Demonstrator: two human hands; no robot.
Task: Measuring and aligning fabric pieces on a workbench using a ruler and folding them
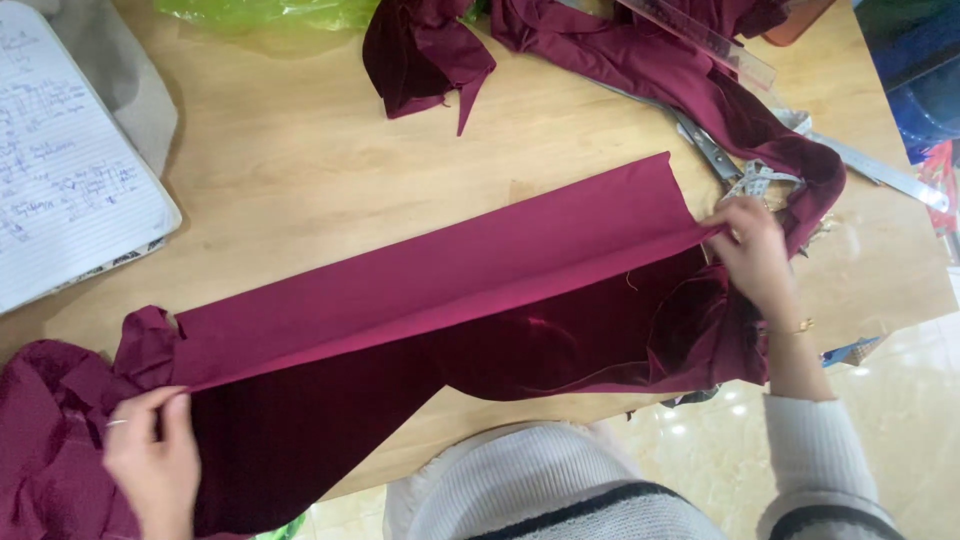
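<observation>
- While stretched flat on the wooden table point(300, 170), the maroon fabric strip point(440, 270) has its fold pinched at both ends: left hand point(150, 460) and right hand point(755, 250) clamp the crease.
- Step, as I read it: squaring the fold. Next move needs even tension; scissors point(710, 150) lie near the right hand.

Maroon fabric strip point(440, 275): long band of plain wine-coloured cloth, folded lengthwise, the crease pulled taut into a straight line. Lies diagonally across the wooden surface point(290, 170), from its near left edge up toward the right edge. Upper layer matte and flat; under layer darker, faintly sheened, hanging over the near edge. Both ends pinched at the crease. Left end bunches into crumpled folds; right end gathers loosely.
</observation>
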